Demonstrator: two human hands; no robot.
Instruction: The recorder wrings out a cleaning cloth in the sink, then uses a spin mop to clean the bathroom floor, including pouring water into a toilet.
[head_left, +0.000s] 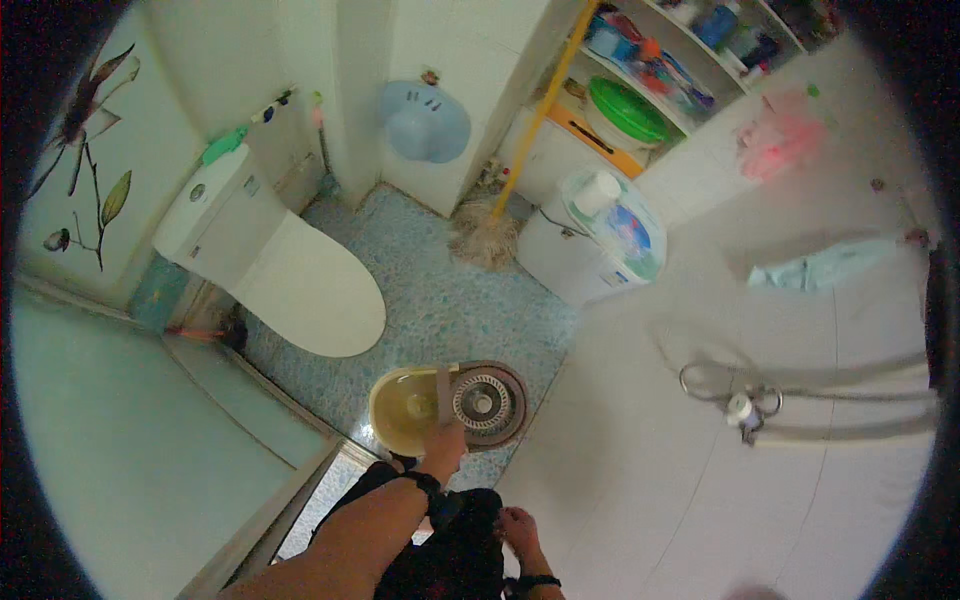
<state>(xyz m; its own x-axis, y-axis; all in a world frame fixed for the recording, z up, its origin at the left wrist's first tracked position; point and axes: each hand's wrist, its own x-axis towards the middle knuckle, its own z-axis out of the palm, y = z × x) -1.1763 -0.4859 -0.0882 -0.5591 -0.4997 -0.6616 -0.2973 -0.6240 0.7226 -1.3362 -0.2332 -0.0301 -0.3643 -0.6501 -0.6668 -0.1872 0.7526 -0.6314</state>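
Note:
A spin mop bucket (382, 390) stands on the blue-patterned floor in front of me, its yellowish tub on the left and a brown-rimmed round wringer basket (484, 403) on the right. My left hand (446, 444) is closed around the near end of the bucket's flat handle (444, 397), which crosses the middle of the bucket. Low and to the right, my right hand (519, 529) is beside my dark-clothed leg, its fingers curled; whether it holds anything is unclear. Both wrists wear dark bands.
A white toilet (315, 285) is to the left, beyond a frosted glass door (150, 435). A string mop (486, 232) with a yellow pole leans near a white washing machine (592, 255). Shelves (675, 120) hold bottles and a green basin. A shower mixer (744, 411) juts from the tiled right wall.

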